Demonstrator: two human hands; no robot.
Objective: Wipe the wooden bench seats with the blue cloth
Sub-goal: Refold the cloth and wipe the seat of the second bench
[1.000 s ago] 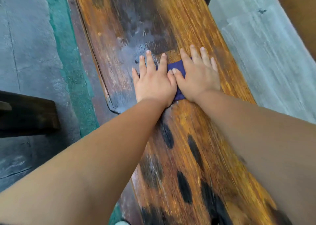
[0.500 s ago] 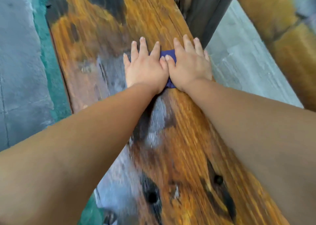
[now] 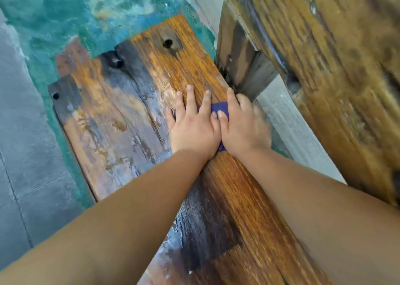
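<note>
A worn wooden bench seat [image 3: 121,120] runs from the bottom of the head view up to its far end, with orange and dark grey patches and wet streaks. The blue cloth [image 3: 219,107] lies flat on the seat near its right edge, mostly covered. My left hand [image 3: 192,126] presses flat on the cloth's left part, fingers spread. My right hand [image 3: 244,129] presses on its right part, with the outer fingers curled over the seat's right edge. Both thumbs touch over the cloth.
A wooden table top [image 3: 337,72] rises at the right, with a dark wooden support post [image 3: 236,55] just beyond my right hand. Green painted floor [image 3: 71,20] lies past the bench end; grey concrete [image 3: 23,155] lies to the left.
Both hands have slid the cloth forward along the seat toward its far end and toward the right edge. The bench end and the support post have come into view.
</note>
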